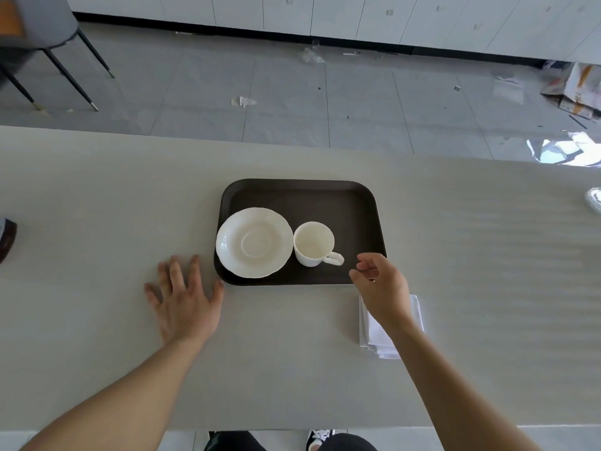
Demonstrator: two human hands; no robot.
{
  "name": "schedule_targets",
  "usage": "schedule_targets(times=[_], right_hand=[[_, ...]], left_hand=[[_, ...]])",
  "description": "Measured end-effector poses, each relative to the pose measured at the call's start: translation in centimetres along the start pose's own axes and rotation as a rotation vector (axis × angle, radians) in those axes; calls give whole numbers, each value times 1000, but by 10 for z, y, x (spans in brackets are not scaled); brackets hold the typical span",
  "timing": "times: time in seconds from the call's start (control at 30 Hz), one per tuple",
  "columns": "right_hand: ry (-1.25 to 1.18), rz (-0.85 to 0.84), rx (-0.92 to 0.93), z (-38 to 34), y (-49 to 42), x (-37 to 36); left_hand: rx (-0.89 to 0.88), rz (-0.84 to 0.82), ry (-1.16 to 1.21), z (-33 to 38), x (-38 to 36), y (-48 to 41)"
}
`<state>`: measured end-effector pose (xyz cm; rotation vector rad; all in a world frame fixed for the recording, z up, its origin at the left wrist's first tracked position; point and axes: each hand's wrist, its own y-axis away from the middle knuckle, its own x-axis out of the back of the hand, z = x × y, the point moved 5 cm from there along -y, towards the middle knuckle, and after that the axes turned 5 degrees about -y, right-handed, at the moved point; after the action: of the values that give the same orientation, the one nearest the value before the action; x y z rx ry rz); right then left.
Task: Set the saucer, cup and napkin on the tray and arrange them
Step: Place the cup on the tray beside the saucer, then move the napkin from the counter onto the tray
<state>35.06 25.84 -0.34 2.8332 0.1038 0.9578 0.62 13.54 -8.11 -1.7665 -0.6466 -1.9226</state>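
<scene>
A dark brown tray [302, 193] lies on the pale table. On its left part rests a white saucer [254, 242] with a scalloped rim. Right beside the saucer stands a white cup [313, 243], upright and empty, its handle pointing right. My right hand [380, 284] hovers at the tray's near right corner, just right of the cup handle, fingers loosely curled and holding nothing. My left hand [183, 297] lies flat on the table, fingers spread, thumb close to the tray's near left corner. A folded white napkin [374, 333] lies on the table below the tray, partly under my right forearm.
The table's far edge [292, 148] runs behind the tray, with a littered grey floor beyond. A dark object [6, 239] sits at the left edge of the table, a shiny one [595, 200] at the right edge. A chair [42, 30] stands at the far left.
</scene>
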Motion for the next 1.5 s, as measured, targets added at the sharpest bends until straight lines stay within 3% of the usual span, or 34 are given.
schedule_targets(times=[0.33,0.57,0.7,0.83,1.13,1.5], right_hand=[[72,47,-111,37,27,36],[348,123,-171,58,45,58],[564,49,-308,72,51,63],[604,-19,-357,76,51,54],[495,19,-487,73,46,57],[-187,163,-388,56,52,71]], left_hand=[[-7,-11,28,3,7,1],[-14,-1,39,4,7,2],[-7,-5,36,3,7,3],[-11,-1,42,3,6,3],[-16,10,54,3,6,3],[-10,-1,60,3,7,2]])
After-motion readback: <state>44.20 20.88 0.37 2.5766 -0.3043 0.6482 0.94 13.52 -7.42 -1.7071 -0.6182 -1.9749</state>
